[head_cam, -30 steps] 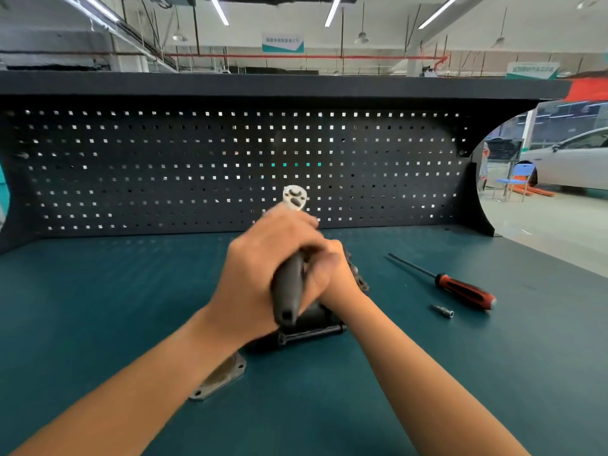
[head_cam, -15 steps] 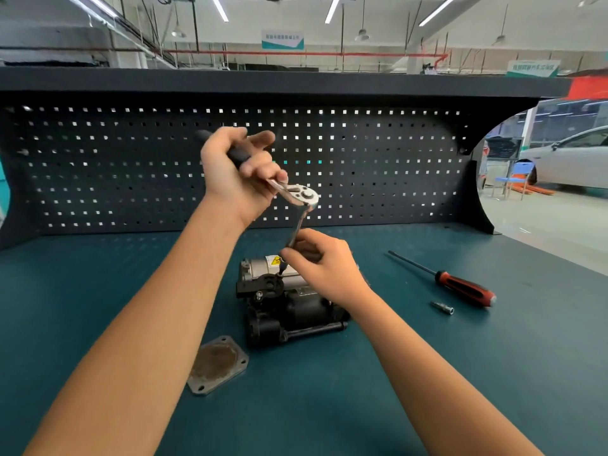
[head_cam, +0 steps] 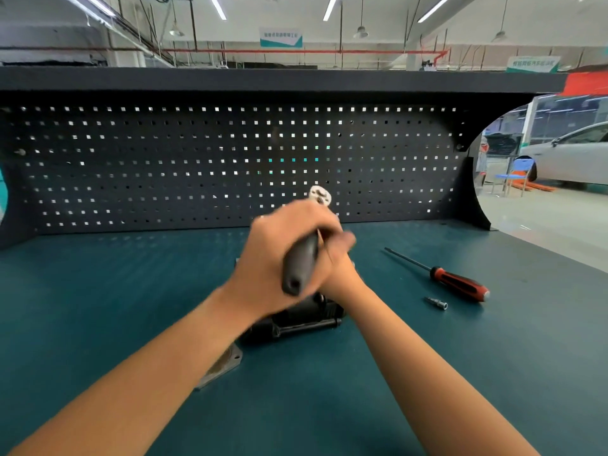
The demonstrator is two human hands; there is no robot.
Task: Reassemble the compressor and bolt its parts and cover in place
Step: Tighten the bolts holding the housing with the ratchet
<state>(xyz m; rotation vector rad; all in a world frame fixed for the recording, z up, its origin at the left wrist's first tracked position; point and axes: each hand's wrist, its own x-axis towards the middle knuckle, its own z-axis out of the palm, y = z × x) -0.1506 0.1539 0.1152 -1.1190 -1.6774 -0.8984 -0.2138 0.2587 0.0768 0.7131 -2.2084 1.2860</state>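
Note:
My left hand [head_cam: 276,258] grips the black handle of a ratchet wrench [head_cam: 301,268]. The handle points back toward me, and the silver ratchet head [head_cam: 319,194] sticks up above my knuckles. My right hand [head_cam: 340,268] sits just behind it, fingers curled around the wrench's extension bar over the compressor. Both hands hide most of the compressor [head_cam: 296,319]; only its black lower body shows on the bench. The loose grey cover plate [head_cam: 223,366] lies flat in front of it to the left, partly under my left forearm.
A red-and-black screwdriver [head_cam: 455,283] lies on the teal bench top [head_cam: 460,373] to the right, with a small silver socket bit [head_cam: 437,303] near it. A dark pegboard [head_cam: 197,166] closes off the back of the bench.
My left hand swung the ratchet handle from up at the left back down toward me, and it now covers the compressor. My right hand stayed at the extension bar.

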